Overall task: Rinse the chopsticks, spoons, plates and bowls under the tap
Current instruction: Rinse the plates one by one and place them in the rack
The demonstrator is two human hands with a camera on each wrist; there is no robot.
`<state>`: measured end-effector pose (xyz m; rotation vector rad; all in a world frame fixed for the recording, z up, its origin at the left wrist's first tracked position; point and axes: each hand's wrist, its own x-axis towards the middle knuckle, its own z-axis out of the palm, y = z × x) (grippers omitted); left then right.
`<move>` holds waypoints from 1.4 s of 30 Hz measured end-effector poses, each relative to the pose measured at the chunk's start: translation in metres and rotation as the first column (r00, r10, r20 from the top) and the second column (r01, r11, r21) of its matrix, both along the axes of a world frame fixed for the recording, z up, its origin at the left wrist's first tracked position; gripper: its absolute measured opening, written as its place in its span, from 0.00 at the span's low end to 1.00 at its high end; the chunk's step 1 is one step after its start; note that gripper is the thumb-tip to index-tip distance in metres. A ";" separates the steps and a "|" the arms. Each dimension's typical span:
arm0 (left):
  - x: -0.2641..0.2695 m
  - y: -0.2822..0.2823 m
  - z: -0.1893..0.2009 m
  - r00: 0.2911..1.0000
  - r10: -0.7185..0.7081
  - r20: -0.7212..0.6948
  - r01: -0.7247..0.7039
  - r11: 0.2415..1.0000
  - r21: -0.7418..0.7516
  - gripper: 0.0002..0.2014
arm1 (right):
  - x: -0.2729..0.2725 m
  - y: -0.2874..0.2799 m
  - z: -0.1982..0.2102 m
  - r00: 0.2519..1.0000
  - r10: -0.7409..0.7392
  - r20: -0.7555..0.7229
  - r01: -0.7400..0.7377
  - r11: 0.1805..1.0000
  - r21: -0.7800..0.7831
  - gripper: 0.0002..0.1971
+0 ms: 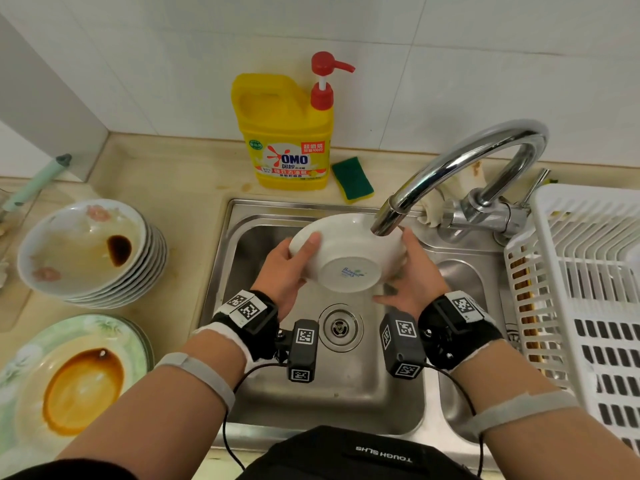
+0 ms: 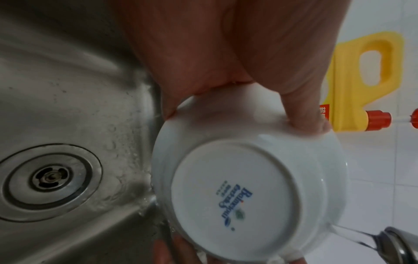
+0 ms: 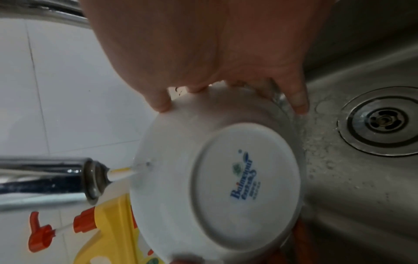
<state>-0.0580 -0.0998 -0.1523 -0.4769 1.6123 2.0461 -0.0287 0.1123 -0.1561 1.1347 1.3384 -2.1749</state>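
I hold the white ceramic bowl (image 1: 346, 252) tilted above the stainless steel sink (image 1: 381, 403), under the curved chrome tap (image 1: 450, 171), my left hand (image 1: 287, 271) and right hand (image 1: 414, 282) pinching opposite rims with curled fingers.

Bowl (image 1: 346, 252) tipped away, base toward me: inside hidden. Blue maker's mark (image 2: 235, 205) on base blurred, small print unreadable. Left hand (image 1: 289, 268): fingers lost behind bowl, only thumb shows. Right hand (image 1: 414, 271): fingertips hidden past rim. Tap (image 1: 460, 174) spout covers part of far rim. Stacked bowls (image 1: 90, 249) at left: lower ones show edges only. Plate (image 1: 69, 379) with brown residue cut by left picture edge. White rack (image 1: 581, 292) cut at right; brown sticks (image 1: 524, 289) behind its slats, cannot tell what.
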 end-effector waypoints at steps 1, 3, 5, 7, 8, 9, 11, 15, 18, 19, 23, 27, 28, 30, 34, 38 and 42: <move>-0.001 0.000 0.000 1.000 -0.008 0.008 0.008 1.000 0.014 0.30 | 0.001 0.001 -0.002 1.000 -0.013 0.005 0.013 1.000 -0.024 0.48; -0.004 0.000 0.000 0.998 0.010 0.056 -0.012 0.999 0.038 0.36 | 0.005 0.002 -0.004 0.998 -0.070 -0.004 0.070 0.995 -0.077 0.47; -0.007 0.000 -0.004 0.990 0.064 0.126 -0.070 0.996 0.047 0.40 | 0.009 0.003 -0.005 0.993 -0.111 -0.032 0.106 0.986 -0.128 0.38; -0.009 0.000 -0.008 0.980 0.096 0.173 -0.107 0.992 0.061 0.46 | 0.012 0.002 -0.006 0.990 -0.133 -0.050 0.123 0.977 -0.173 0.29; -0.009 0.000 -0.010 0.976 0.099 0.193 -0.114 0.992 0.063 0.45 | 0.013 0.001 -0.006 0.987 -0.149 -0.060 0.136 0.974 -0.181 0.27; -0.008 0.002 -0.011 0.978 0.086 0.188 -0.099 0.993 0.060 0.37 | 0.014 0.001 -0.005 0.982 -0.172 -0.074 0.156 0.971 -0.182 0.25; -0.005 0.005 -0.011 0.985 0.061 0.164 -0.065 0.998 0.022 0.14 | 0.015 0.000 -0.004 0.971 -0.213 -0.104 0.193 0.965 -0.176 0.22; -0.001 0.009 -0.013 0.978 0.070 0.198 -0.091 0.991 0.096 0.22 | 0.016 0.006 -0.006 0.951 -0.263 -0.164 0.230 0.953 -0.199 0.26; 0.004 0.010 -0.010 0.971 0.029 0.238 -0.054 0.994 0.100 0.35 | 0.013 0.010 -0.007 0.951 -0.231 -0.204 0.195 0.963 -0.186 0.35; 0.006 0.010 -0.011 0.969 -0.001 0.247 -0.025 0.995 0.101 0.38 | 0.012 0.011 -0.007 0.955 -0.192 -0.228 0.161 0.976 -0.148 0.41; 0.010 0.004 -0.020 0.959 -0.147 0.241 0.140 0.989 0.044 0.32 | 0.012 0.014 -0.002 0.967 -0.022 -0.254 0.027 0.999 0.017 0.53; 0.012 0.000 -0.023 0.924 -0.301 0.237 0.327 0.942 -0.078 0.22 | 0.009 0.015 0.012 0.949 0.090 -0.303 -0.051 0.990 0.135 0.38; 0.013 0.000 -0.024 0.921 -0.319 0.223 0.347 0.932 -0.101 0.22 | 0.009 0.014 0.017 0.941 0.106 -0.321 -0.063 0.988 0.143 0.37; 0.013 0.000 -0.025 0.928 -0.326 0.180 0.352 0.926 -0.138 0.20 | 0.008 0.012 0.019 0.930 0.121 -0.347 -0.069 0.985 0.158 0.36; 0.010 -0.003 -0.028 0.957 -0.261 0.128 0.279 0.948 -0.153 0.23 | 0.004 0.012 0.012 0.921 0.189 -0.341 -0.086 0.951 0.296 0.36; 0.005 -0.006 -0.027 0.980 -0.186 0.072 0.195 0.971 -0.142 0.27 | 0.002 0.012 0.012 0.914 0.231 -0.335 -0.105 0.929 0.354 0.37; 0.000 -0.012 -0.020 0.985 -0.172 -0.013 0.167 0.970 -0.176 0.25 | 0.002 0.011 0.008 0.919 0.228 -0.322 -0.109 0.931 0.349 0.37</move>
